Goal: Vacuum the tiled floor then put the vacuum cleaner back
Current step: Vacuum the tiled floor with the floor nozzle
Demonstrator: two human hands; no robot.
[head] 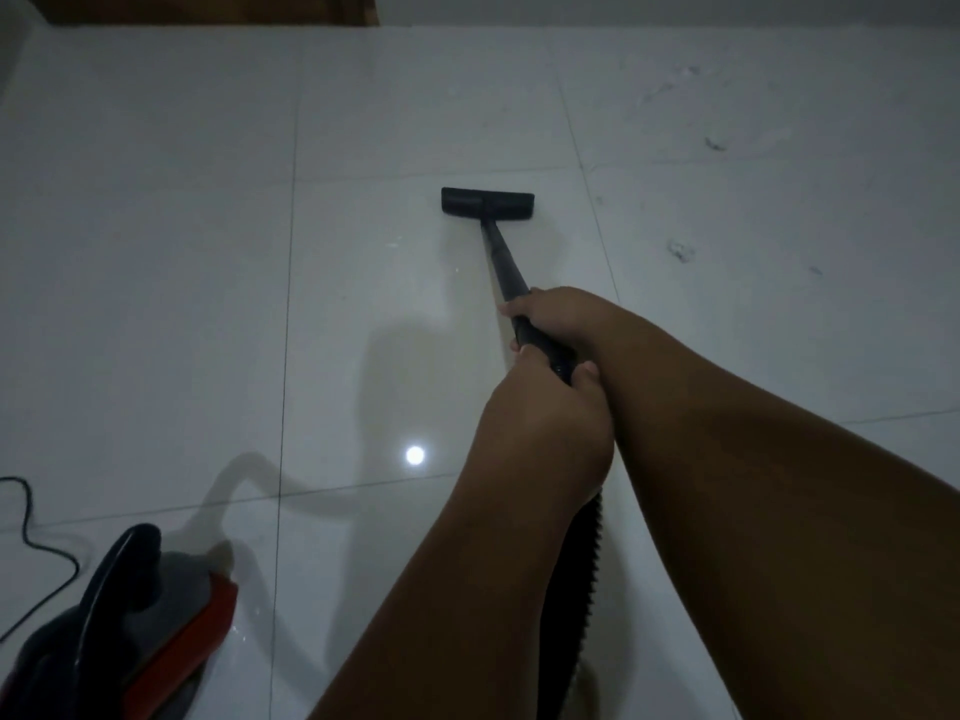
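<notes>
The black floor head [487, 202] of the vacuum lies flat on the white tiled floor [156, 252], ahead of me. Its black wand [500, 257] runs back to my hands. My right hand [558, 317] grips the wand farther up. Just behind it, my left hand [545, 423] is closed around the handle end. A ribbed black hose [584, 558] drops from the handle between my forearms. The red and black vacuum body [135, 631] sits on the floor at the lower left.
A black power cord [28, 522] snakes across the tiles at the left edge. Small bits of debris [680, 250] and smudges [716, 142] lie on the tiles to the right of the head. Brown woodwork [208, 7] meets the floor at the top left.
</notes>
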